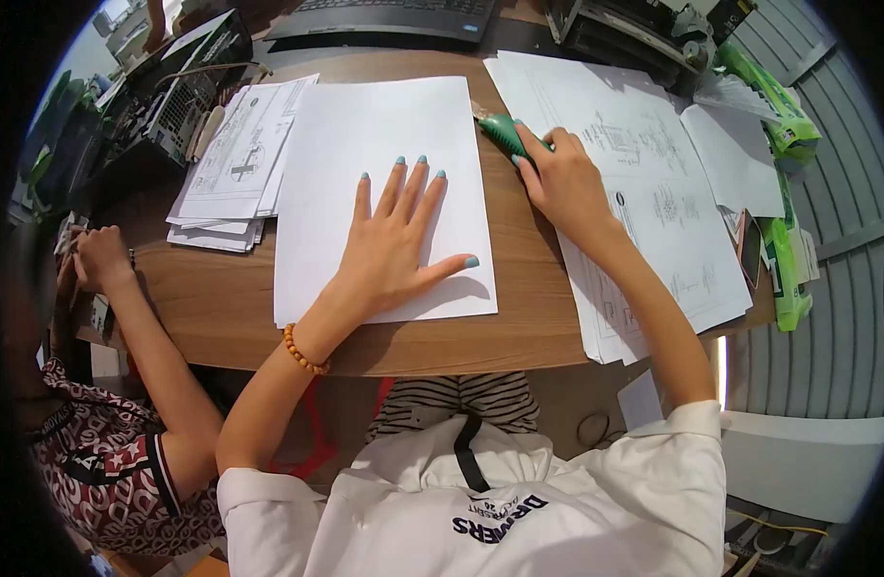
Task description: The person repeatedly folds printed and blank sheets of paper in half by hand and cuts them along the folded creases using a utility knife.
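Observation:
My left hand (392, 231) lies flat with its fingers spread on a large white sheet of paper (365, 125), which looks blank. The sheet rests on the wooden desk near its front edge. In my right hand (562, 183), to the right of the sheet, is a green, tapered hand tool (502, 133). Its narrow end points up and left toward the sheet's right edge, and its exact kind is not clear. The fingers wrap around its thick end, hiding part of it. My right wrist is over printed drawing sheets (644, 163).
More printed sheets (238, 159) are stacked on the left. A laptop (384, 21) stands at the back, with an open electronic unit (187, 111) at back left. Green packaging (783, 125) lies at the right edge. Another person's arm (149, 317) rests at the left.

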The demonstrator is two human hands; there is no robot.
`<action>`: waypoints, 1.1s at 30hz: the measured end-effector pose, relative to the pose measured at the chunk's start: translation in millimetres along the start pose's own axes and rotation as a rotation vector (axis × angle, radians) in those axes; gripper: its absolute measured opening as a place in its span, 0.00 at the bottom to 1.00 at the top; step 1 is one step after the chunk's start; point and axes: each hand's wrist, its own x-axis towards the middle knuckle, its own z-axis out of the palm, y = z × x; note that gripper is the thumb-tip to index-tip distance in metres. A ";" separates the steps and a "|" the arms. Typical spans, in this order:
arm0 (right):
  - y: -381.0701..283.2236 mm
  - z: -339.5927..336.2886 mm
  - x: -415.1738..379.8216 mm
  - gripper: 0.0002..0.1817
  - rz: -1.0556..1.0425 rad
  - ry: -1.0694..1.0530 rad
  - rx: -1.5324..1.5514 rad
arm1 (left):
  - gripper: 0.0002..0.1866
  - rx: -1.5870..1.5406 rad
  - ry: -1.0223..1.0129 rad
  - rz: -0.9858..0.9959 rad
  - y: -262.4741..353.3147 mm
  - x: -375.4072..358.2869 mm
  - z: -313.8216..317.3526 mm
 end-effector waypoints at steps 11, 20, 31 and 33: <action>45.2 -0.8 38.0 0.20 0.207 0.158 -0.079 | 0.44 -0.030 -0.056 -0.023 1.5 0.6 -2.8; -20.0 -63.8 -58.3 0.33 -0.440 -0.352 0.433 | 0.35 -0.032 -0.104 -0.046 2.9 1.5 -6.3; -57.5 -84.5 -169.6 0.13 -0.558 -0.006 0.357 | 0.30 -0.383 -0.502 0.137 16.6 -39.6 -78.9; -49.1 -108.5 -164.2 0.14 -0.462 -0.033 0.500 | 0.34 -0.782 -0.578 0.220 1.1 -48.2 -81.2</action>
